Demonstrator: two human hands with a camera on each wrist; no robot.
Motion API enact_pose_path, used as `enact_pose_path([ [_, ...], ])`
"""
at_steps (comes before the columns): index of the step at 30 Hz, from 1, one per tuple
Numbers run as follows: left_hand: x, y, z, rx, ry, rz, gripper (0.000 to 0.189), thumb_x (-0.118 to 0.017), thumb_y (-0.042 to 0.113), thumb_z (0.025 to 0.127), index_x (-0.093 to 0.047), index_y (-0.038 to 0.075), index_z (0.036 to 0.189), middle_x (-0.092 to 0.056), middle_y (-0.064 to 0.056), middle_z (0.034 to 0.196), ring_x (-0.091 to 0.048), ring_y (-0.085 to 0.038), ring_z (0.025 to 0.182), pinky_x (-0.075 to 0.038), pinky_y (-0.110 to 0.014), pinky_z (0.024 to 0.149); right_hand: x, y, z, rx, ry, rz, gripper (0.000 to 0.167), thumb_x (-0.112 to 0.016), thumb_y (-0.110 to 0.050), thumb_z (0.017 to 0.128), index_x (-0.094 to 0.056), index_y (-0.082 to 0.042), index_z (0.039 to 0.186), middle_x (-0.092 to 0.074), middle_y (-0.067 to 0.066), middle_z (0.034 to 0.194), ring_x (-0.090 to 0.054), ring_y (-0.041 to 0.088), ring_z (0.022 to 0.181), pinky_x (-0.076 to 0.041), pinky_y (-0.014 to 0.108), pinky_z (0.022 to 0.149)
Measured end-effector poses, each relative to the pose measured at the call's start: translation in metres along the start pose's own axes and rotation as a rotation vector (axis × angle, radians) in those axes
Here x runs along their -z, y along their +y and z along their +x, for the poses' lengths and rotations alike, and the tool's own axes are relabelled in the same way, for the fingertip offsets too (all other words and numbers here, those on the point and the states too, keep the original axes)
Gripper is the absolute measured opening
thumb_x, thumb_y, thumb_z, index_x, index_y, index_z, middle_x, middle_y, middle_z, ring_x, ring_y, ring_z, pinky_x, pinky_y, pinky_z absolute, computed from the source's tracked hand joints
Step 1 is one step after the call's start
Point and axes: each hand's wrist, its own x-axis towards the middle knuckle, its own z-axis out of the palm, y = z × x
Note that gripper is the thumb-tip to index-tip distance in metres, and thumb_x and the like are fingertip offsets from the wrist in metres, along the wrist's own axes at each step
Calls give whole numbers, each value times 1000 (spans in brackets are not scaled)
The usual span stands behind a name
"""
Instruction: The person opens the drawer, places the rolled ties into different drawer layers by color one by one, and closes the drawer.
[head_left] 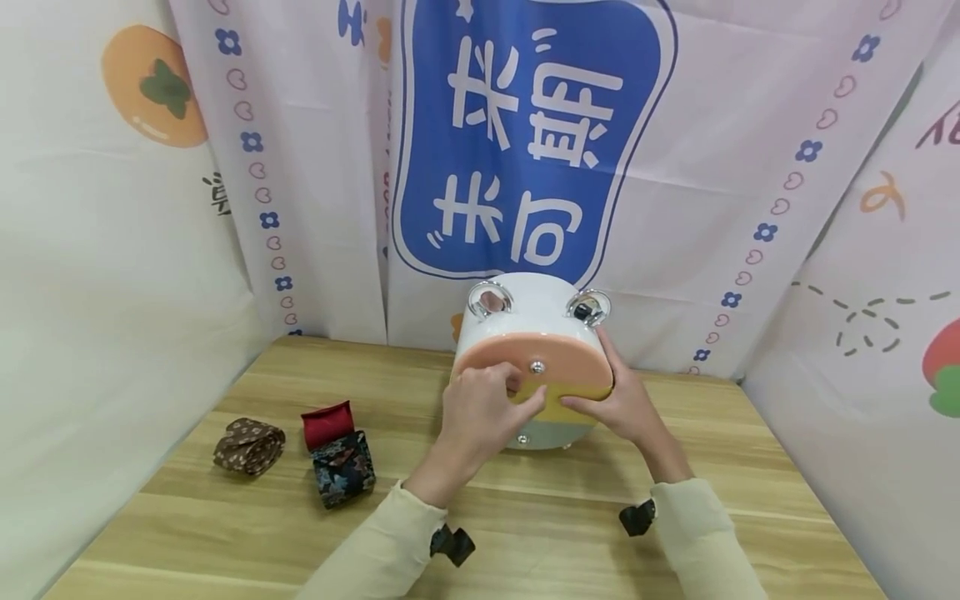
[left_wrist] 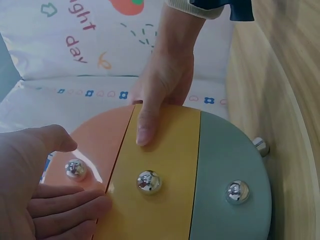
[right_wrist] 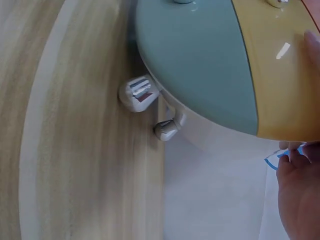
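Note:
A white rounded drawer box (head_left: 534, 296) stands near the back of the table, with two ring-shaped chrome pieces on top. Its front has pink, yellow and green drawers, each with a silver knob. My left hand (head_left: 480, 408) is at the pink drawer (left_wrist: 97, 145); in the left wrist view its thumb and fingers spread around the pink drawer's knob (left_wrist: 76, 170), without gripping it. My right hand (head_left: 626, 406) holds the box's right side, the thumb on the yellow drawer (left_wrist: 167, 145) and the fingers around the edge. All three drawers look closed.
On the left of the wooden table (head_left: 525, 533) lie a rolled brown patterned tie (head_left: 249, 447), a red rolled cloth (head_left: 327, 426) and a dark floral rolled cloth (head_left: 343, 469). Printed curtains (head_left: 330, 167) hang behind the table and on both sides.

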Motion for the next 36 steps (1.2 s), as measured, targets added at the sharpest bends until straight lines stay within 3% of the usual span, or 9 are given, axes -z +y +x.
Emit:
enact_pose_path([
  [4, -6, 0, 4, 0, 11, 7, 34, -83, 44, 86, -73, 13, 74, -57, 9, 55, -41, -3, 48, -29, -20, 45, -3, 0, -1, 7, 9, 14, 127, -97, -30, 76, -11, -38, 169, -70, 13, 125, -68, 25, 100, -56, 40, 88],
  [9, -11, 1, 8, 20, 21, 25, 34, -81, 46, 86, -73, 17, 71, -58, 11, 56, -42, -2, 48, -27, -20, 42, -5, -1, -2, 7, 9, 39, 124, -95, -27, 78, -10, -38, 169, -69, 14, 128, -68, 26, 102, -57, 36, 86],
  [20, -18, 7, 15, 57, 4, 95, 53, -79, 47, 90, -48, 22, 56, -40, 11, 48, -35, -5, 45, -23, -23, 42, -7, 4, -4, 28, -1, 59, 123, -94, -25, 81, -8, -43, 168, -67, 11, 129, -67, 25, 103, -56, 31, 85],
  [36, -22, 6, 17, -3, 69, 138, 57, -76, 39, 90, -35, 24, 53, -29, 12, 47, -27, -5, 45, -17, -22, 42, -7, 3, -5, 14, 0, 44, 123, -94, -28, 81, -7, -44, 168, -66, 11, 132, -65, 24, 104, -56, 31, 85],
])
